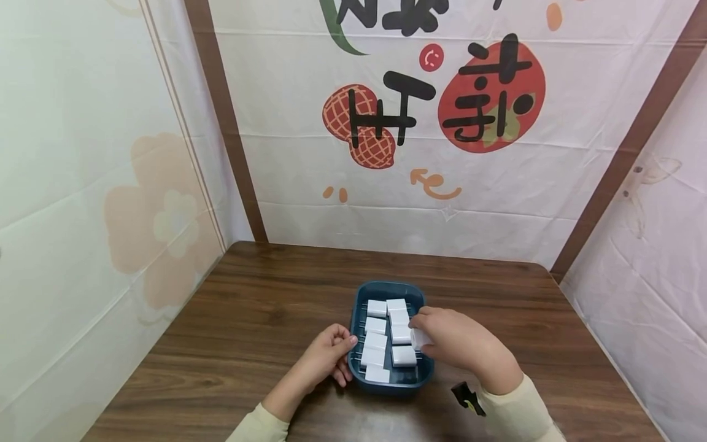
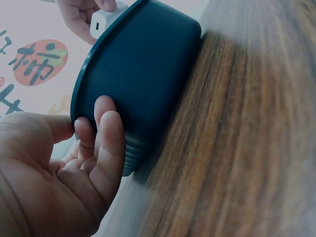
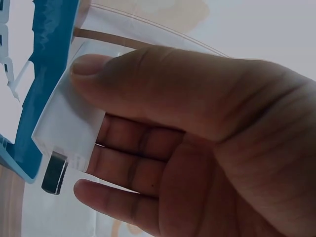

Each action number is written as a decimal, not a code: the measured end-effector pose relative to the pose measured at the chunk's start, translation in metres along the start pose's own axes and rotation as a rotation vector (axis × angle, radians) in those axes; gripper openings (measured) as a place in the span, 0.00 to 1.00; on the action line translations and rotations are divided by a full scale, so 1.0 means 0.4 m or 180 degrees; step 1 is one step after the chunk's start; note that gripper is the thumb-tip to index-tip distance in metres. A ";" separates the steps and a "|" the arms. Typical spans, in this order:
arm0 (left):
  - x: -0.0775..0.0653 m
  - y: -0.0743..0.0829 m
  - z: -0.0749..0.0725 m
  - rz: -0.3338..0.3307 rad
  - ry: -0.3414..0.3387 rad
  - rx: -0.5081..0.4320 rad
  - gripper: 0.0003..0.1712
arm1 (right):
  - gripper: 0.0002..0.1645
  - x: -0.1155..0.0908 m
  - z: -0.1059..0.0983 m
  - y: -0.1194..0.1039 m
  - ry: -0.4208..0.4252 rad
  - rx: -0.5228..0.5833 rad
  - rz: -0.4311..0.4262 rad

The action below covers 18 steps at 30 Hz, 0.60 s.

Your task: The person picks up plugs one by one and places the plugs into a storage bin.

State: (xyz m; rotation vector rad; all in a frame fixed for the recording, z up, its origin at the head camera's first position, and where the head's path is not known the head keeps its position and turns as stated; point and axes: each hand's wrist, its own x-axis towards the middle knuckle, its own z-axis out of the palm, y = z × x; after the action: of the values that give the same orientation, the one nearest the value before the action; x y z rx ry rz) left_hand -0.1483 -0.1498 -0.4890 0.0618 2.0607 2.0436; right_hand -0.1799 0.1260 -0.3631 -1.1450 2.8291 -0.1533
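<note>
A dark blue plastic basket (image 1: 389, 389) stands on the table with several white USB charger plugs (image 1: 375, 341) lying in two rough columns inside it, their metal prongs pointing outward. My left hand (image 1: 330, 353) holds the basket's left rim, thumb at the top edge and fingers against the outer wall (image 2: 143, 64). Above the right side of the basket, my right hand (image 1: 455, 341) pinches one white charger plug (image 3: 69, 113) between thumb and fingers. A dark prong (image 3: 54, 173) sticks out of that plug, and its USB port shows in the left wrist view.
The brown wood-grain table (image 1: 248, 307) extends around the basket. A white printed curtain (image 1: 309, 202) hangs behind it, with more sheeting (image 1: 66, 245) at both sides. A black strap piece (image 1: 468, 398) sits by the right wrist.
</note>
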 end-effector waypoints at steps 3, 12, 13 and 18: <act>-0.001 0.004 0.000 -0.0005 0.0017 0.0024 0.16 | 0.22 0.002 0.001 0.001 0.0038 -0.0007 -0.0096; -0.001 0.003 -0.002 0.0001 0.0022 0.0026 0.16 | 0.22 0.017 0.010 -0.006 -0.0033 -0.0053 -0.0136; -0.001 0.003 -0.002 0.0000 0.0021 0.0028 0.16 | 0.22 0.018 0.011 -0.007 -0.0036 -0.0057 -0.0126; 0.000 0.006 0.002 -0.0012 0.0031 0.0049 0.16 | 0.22 0.019 0.014 -0.005 -0.0037 -0.0051 -0.0139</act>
State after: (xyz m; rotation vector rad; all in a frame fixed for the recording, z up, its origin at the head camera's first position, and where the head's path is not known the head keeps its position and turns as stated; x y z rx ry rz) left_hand -0.1485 -0.1489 -0.4867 0.0509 2.0809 2.0300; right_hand -0.1833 0.1191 -0.3686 -1.2072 2.8017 -0.1266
